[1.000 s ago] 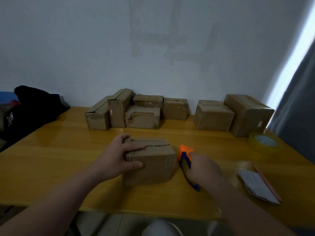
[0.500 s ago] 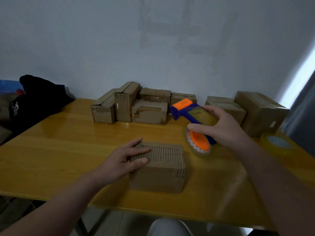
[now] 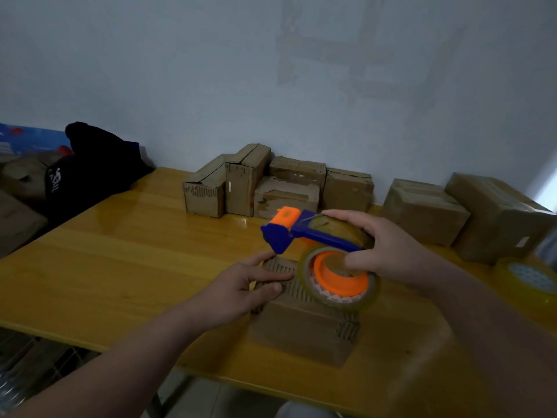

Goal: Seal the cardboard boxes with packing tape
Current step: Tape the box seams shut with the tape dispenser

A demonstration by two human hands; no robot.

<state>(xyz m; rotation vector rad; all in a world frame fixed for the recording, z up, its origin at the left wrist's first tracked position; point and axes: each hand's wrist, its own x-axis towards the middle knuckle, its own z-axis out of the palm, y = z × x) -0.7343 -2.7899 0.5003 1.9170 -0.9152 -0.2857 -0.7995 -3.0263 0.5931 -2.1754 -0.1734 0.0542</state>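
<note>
Blue-and-orange tape dispenser [image 3: 313, 236]; brown box [image 3: 304, 330]; yellow table [image 3: 120, 267]

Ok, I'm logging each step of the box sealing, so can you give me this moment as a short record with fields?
left hand: rests on top of the near cardboard box, fingers fairly straight
right hand: grips the blue and orange tape dispenser
dispenser position: held over the box's top, contact unclear
back of table: row of cardboard boxes by the wall
far right: spare tape roll lying flat
</note>
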